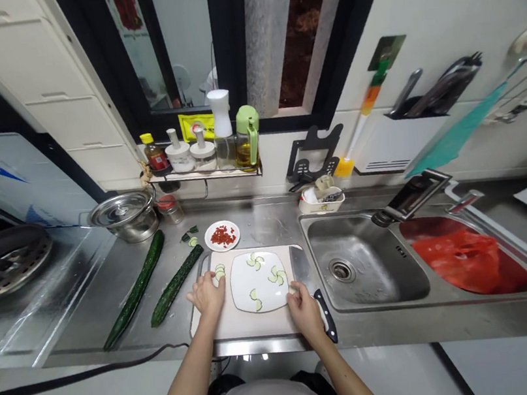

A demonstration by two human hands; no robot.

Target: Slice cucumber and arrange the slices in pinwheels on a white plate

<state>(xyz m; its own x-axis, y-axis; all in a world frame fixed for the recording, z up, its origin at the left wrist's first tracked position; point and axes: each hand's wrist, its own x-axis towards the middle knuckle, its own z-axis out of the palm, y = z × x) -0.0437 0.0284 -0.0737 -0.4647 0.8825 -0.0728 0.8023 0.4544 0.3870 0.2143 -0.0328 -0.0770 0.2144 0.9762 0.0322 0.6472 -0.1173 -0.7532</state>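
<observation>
A white square plate [243, 298] lies on the cutting board [258, 328], bearing curved half-slices of cucumber [276, 276] in three small groups. My left hand [207, 294] rests at the board's left side, fingers apart, fingertips beside a short row of cucumber slices [220, 271]. At the plate's right edge, my right hand [304, 309] has its thumb and fingers pinched together; what they hold, if anything, is too small to make out. A kitchen knife [328, 317] with a black handle lies along the board's right side, partly hidden by that hand.
Left of the board lie a whole cucumber [136, 289] and a cut cucumber [177, 285]. Behind it stands a small dish of chopped red pieces [222, 235]. To the right is a steel sink [367, 261]; a seasoning rack [205, 173] hangs at the back.
</observation>
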